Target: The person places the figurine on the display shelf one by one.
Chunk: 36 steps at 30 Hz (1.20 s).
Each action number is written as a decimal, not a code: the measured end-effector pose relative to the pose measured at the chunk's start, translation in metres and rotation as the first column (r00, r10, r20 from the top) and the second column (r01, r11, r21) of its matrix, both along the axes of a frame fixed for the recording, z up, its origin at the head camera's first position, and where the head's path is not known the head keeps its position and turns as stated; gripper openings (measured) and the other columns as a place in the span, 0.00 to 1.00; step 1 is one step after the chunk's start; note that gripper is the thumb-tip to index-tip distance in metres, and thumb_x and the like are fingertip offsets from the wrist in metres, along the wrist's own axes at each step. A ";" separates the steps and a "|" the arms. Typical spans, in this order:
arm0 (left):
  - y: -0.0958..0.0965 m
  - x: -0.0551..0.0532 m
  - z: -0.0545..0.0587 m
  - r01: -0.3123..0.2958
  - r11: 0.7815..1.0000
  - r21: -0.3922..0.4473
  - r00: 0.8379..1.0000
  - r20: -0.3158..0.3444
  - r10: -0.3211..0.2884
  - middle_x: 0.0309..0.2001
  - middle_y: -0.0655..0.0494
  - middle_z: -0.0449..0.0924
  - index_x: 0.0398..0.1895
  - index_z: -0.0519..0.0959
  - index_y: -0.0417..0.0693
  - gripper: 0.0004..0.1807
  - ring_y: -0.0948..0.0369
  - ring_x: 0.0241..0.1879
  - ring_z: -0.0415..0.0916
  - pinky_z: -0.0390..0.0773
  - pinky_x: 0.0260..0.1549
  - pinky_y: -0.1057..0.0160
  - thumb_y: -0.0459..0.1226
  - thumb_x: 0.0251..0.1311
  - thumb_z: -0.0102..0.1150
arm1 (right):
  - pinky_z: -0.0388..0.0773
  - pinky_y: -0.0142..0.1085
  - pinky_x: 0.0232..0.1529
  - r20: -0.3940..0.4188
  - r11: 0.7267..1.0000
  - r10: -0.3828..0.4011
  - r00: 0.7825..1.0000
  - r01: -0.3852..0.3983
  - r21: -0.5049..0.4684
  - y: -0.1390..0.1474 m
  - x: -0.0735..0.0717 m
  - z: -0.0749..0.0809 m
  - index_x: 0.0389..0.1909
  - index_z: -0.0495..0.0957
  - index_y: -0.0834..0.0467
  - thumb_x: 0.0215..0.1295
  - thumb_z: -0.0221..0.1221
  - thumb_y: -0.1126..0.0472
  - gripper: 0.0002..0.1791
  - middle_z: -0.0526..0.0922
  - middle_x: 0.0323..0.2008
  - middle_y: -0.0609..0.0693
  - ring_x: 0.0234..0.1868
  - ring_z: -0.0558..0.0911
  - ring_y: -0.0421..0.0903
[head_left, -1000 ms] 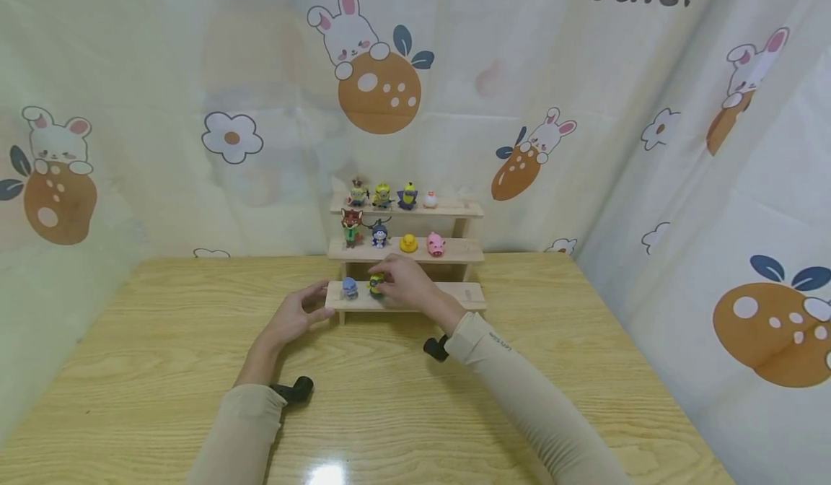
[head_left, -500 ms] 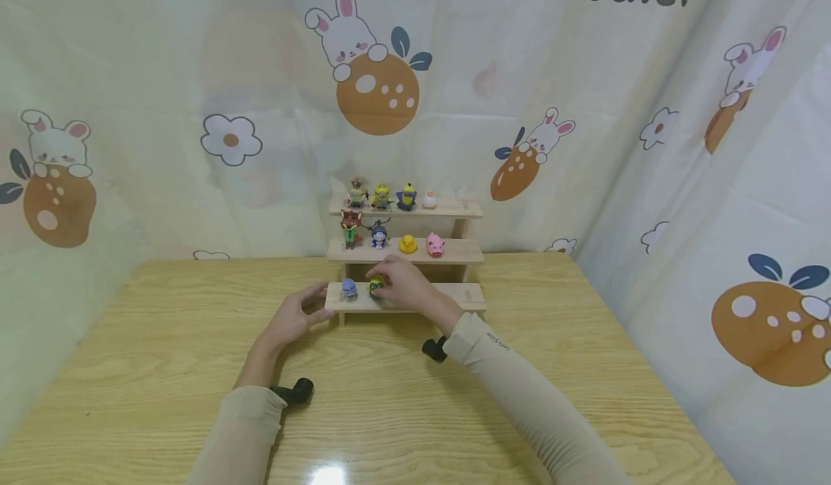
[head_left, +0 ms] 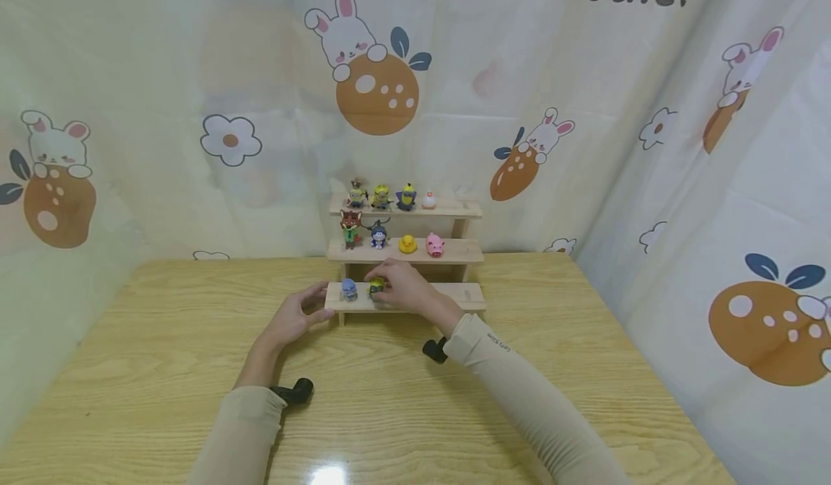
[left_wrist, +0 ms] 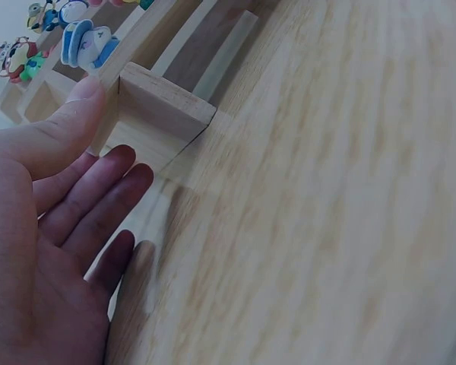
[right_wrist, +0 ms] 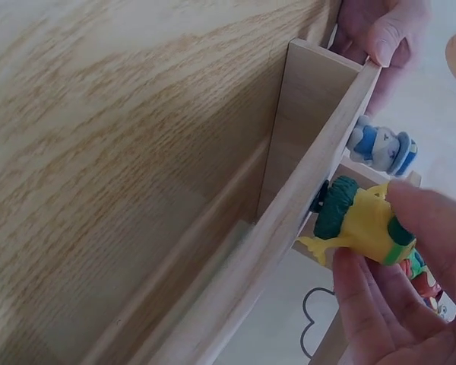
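In the head view a three-tier wooden display shelf stands at the table's back. My right hand pinches a yellow toy figurine with a green skirt between thumb and fingers. It stands upright at the lowest board, its base close to or touching the wood. Left of it sits a small blue figurine, which the right wrist view shows with a hat. My left hand holds the lowest board's left end, thumb at the front corner and index finger at the back; its other fingers are loosely bent.
The middle tier bears a fox figurine, a dark-blue figurine, a yellow duck and a pink pig. Several yellow figurines and a small white one line the top tier. A patterned curtain hangs behind.
Almost nothing differs. My right hand has shifted very slightly at the yellow figurine, which stays at about the same spot. My left hand keeps its place on the shelf.
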<state>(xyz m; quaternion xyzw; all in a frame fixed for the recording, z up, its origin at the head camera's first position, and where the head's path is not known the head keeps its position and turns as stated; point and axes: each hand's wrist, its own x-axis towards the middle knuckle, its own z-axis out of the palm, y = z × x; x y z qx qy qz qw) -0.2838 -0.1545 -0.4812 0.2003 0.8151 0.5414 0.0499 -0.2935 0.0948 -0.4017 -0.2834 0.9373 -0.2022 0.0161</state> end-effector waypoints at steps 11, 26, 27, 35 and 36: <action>-0.004 -0.009 -0.018 -0.021 1.000 0.002 1.000 0.001 0.021 0.59 0.41 0.75 0.70 0.60 0.40 0.39 0.44 0.63 0.67 0.59 0.65 0.41 0.43 0.58 0.64 | 0.77 0.35 0.46 0.012 0.999 0.015 1.000 -0.014 -0.032 0.002 -0.002 0.000 0.52 0.79 0.58 0.61 0.63 0.62 0.17 0.82 0.49 0.51 0.43 0.78 0.43; -0.005 -0.008 -0.017 -0.015 1.000 0.002 1.000 0.008 0.015 0.60 0.40 0.74 0.70 0.59 0.40 0.39 0.44 0.63 0.67 0.60 0.65 0.40 0.42 0.59 0.63 | 0.77 0.35 0.49 0.026 0.999 0.050 0.998 -0.051 0.012 -0.001 -0.002 0.003 0.55 0.77 0.57 0.62 0.60 0.63 0.19 0.80 0.54 0.52 0.45 0.79 0.43; -0.005 -0.008 -0.017 -0.013 1.000 0.001 1.000 0.007 0.013 0.60 0.40 0.74 0.70 0.59 0.40 0.39 0.43 0.63 0.67 0.60 0.64 0.40 0.42 0.59 0.63 | 0.77 0.35 0.51 0.026 0.999 0.049 0.998 -0.050 0.004 -0.001 -0.002 0.003 0.55 0.77 0.57 0.62 0.60 0.63 0.19 0.80 0.54 0.52 0.46 0.79 0.43; -0.004 -0.008 -0.015 -0.020 1.000 -0.003 1.000 0.013 0.020 0.60 0.41 0.74 0.70 0.60 0.40 0.39 0.44 0.63 0.67 0.60 0.65 0.41 0.43 0.58 0.64 | 0.76 0.37 0.50 -0.007 0.999 0.051 0.999 -0.051 0.013 0.000 -0.001 0.001 0.53 0.78 0.58 0.61 0.62 0.63 0.18 0.81 0.52 0.52 0.44 0.78 0.43; -0.003 -0.008 -0.016 -0.018 1.000 -0.003 1.000 0.011 0.018 0.60 0.41 0.74 0.70 0.60 0.40 0.39 0.44 0.63 0.67 0.60 0.65 0.40 0.43 0.58 0.64 | 0.76 0.37 0.50 -0.008 0.999 0.050 0.999 -0.050 0.021 0.000 -0.001 0.000 0.53 0.78 0.57 0.61 0.62 0.63 0.18 0.81 0.52 0.52 0.44 0.78 0.43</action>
